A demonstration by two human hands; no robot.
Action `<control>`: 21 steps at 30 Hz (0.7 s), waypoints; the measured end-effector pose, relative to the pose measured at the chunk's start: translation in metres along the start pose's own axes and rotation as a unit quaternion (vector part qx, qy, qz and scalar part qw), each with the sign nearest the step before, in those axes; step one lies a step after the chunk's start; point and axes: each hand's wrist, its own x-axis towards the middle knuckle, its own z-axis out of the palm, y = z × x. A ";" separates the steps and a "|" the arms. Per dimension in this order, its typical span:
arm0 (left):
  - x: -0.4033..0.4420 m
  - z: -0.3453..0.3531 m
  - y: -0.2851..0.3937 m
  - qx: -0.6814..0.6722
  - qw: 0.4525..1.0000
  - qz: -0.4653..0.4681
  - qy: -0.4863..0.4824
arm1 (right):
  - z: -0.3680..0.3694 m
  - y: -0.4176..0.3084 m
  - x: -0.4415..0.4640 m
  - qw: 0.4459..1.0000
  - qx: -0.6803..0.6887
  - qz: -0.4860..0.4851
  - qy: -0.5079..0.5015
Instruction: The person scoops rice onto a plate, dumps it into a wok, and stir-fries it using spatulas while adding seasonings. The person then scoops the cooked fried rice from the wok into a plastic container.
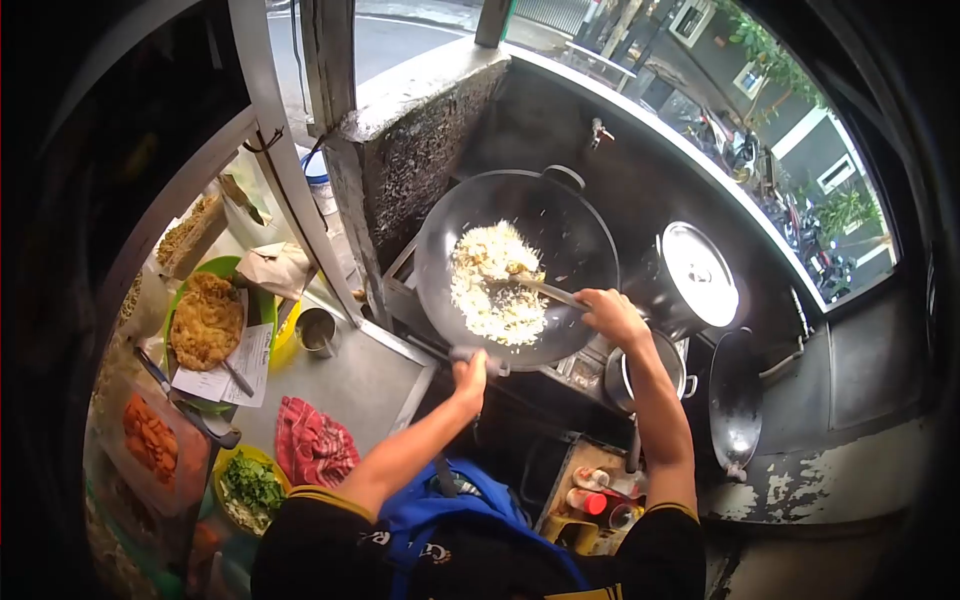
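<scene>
A large dark wok [585, 235] sits on the stove, with a heap of fried rice [490, 255] on its left and lower side. My left hand [470, 375] is closed around the wok's near handle [480, 356], which looks wrapped in something greyish. My right hand [612, 315] grips a spatula [545, 290] by its handle, coming over the wok from the right. The spatula's blade lies in the rice and is partly covered by it.
Right of the wok stand a lidded pot [697, 275], a smaller pot [655, 370] and a second wok [735, 400]. Sauce bottles [588, 500] stand below. On the left are a red cloth [312, 445], a bowl of greens [250, 485] and a metal cup [317, 330].
</scene>
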 end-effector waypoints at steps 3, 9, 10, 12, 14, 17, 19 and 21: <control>-0.090 -0.055 0.039 -0.042 0.977 -0.202 -0.056 | -0.066 -0.009 -0.038 0.993 -0.096 0.017 -0.074; -0.019 0.021 0.022 -0.077 0.997 0.002 -0.013 | -0.004 -0.009 0.003 1.000 -0.004 -0.011 -0.028; -0.016 0.021 0.017 -0.086 0.996 0.034 0.009 | 0.002 -0.021 0.008 1.000 -0.005 -0.010 0.015; -0.046 -0.011 0.004 -0.099 0.993 -0.050 -0.050 | -0.024 -0.021 -0.004 0.996 -0.067 0.051 -0.029; -0.104 -0.049 0.031 -0.063 0.979 -0.191 -0.013 | -0.074 -0.026 -0.036 0.994 -0.077 0.062 -0.047; -0.109 -0.040 0.047 -0.112 0.971 -0.190 -0.091 | -0.100 -0.030 -0.053 0.990 -0.071 0.039 -0.118; -0.066 -0.004 0.059 -0.117 0.979 -0.139 -0.088 | -0.072 -0.033 -0.036 0.993 -0.045 0.015 -0.110; -0.019 0.014 0.027 -0.107 0.992 -0.027 -0.063 | -0.010 -0.025 -0.007 0.999 0.011 0.027 -0.045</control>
